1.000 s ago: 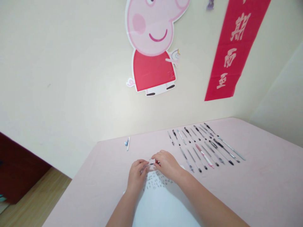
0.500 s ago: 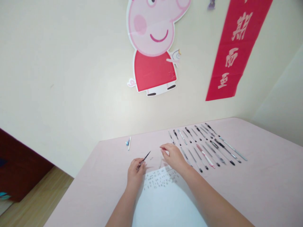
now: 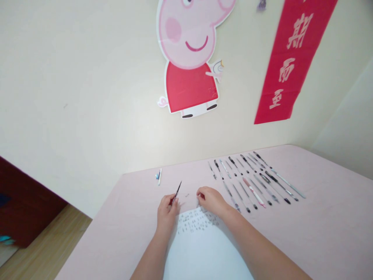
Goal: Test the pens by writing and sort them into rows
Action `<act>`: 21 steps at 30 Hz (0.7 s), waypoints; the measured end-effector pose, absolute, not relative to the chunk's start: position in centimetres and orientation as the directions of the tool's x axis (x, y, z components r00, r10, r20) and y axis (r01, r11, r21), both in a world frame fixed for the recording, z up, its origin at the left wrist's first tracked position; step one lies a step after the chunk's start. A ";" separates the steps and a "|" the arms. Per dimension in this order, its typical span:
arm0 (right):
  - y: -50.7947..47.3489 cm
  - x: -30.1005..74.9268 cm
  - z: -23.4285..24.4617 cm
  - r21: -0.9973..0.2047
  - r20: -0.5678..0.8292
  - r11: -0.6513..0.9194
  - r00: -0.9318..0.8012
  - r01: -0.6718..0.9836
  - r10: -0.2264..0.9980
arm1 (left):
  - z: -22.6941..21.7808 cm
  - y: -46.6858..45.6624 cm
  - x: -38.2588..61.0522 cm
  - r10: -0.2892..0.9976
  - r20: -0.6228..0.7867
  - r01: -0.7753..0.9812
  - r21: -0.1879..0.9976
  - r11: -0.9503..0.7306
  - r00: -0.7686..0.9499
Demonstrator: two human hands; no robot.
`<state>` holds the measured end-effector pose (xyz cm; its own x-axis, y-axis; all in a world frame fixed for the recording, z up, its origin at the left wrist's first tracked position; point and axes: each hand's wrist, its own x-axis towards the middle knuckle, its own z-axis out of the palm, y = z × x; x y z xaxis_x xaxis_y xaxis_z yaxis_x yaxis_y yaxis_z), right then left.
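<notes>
Over a handwritten white paper sheet (image 3: 201, 245) on the pink tabletop (image 3: 320, 233), the left hand (image 3: 166, 212) pinches a thin dark pen refill (image 3: 176, 192). The right hand (image 3: 212, 199) closes its fingers on what looks like a clear pen barrel (image 3: 198, 202); the pen is apparently still unassembled. Farther right lies a row of pens (image 3: 256, 182).

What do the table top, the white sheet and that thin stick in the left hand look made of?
Table top: pink, matte, smooth, likely cloth or laminate; cannot tell which. White sheet: paper, flat, with handwritten lines. Thin stick in the left hand: dark, slim, probably a plastic pen refill; too small for certainty.
</notes>
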<state>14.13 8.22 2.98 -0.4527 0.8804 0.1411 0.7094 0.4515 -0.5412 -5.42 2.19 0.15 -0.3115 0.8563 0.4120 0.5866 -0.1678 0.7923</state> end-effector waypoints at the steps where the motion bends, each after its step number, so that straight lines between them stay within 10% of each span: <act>1: 8.1 14.0 3.0 -0.538 0.132 0.455 -0.462 0.709 0.877 | 0.1 2.2 -5.4 0.857 0.410 0.585 0.793 -0.167 -0.311; 21: 6.9 12.2 1.3 -0.344 0.333 0.788 -0.718 0.511 0.611 | -0.5 2.4 -5.5 0.858 0.433 0.621 0.762 -0.185 -0.276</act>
<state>12.18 6.85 1.30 -0.7177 0.6113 0.3335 0.5112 0.7877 -0.3437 -5.54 2.35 -0.46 -0.2759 0.8580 0.4333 0.6206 -0.1852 0.7619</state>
